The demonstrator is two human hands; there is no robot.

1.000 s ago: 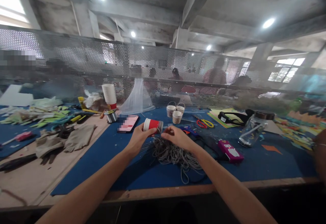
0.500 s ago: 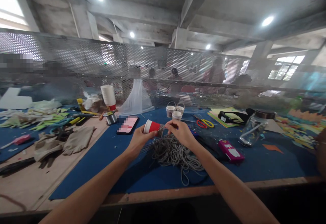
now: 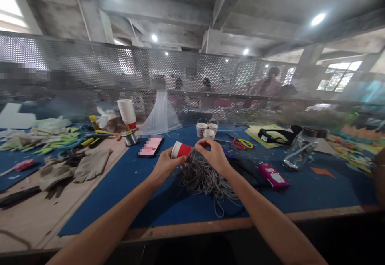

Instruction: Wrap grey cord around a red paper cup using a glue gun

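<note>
My left hand point(image 3: 163, 166) is closed around a red and white paper cup point(image 3: 183, 149), tilted on its side with the white rim to the left. Grey cord point(image 3: 191, 155) lies against the cup's right end. There my right hand point(image 3: 214, 153) pinches with thumb and forefinger, apparently on a strand of this cord; the fingertips partly hide it. Below both hands a loose heap of grey cord point(image 3: 207, 178) spreads over the blue table mat point(image 3: 105, 200). Just beyond my right hand stand three small white cups point(image 3: 201, 129), with thin loop handles on some.
A phone point(image 3: 150, 146), a metal tin point(image 3: 130, 138) and stacked paper cups point(image 3: 126, 112) stand left; gloves point(image 3: 92, 164) lie nearer. Scissors point(image 3: 242, 143), a purple box point(image 3: 273, 176) and a glass jar point(image 3: 301, 152) are right. A perforated screen point(image 3: 192, 66) rises behind, people beyond it.
The cup and my left hand have shifted slightly right, bringing the cup's end closer to my right fingertips. Behind the screen, a person at the right has moved. The cord heap looks unchanged.
</note>
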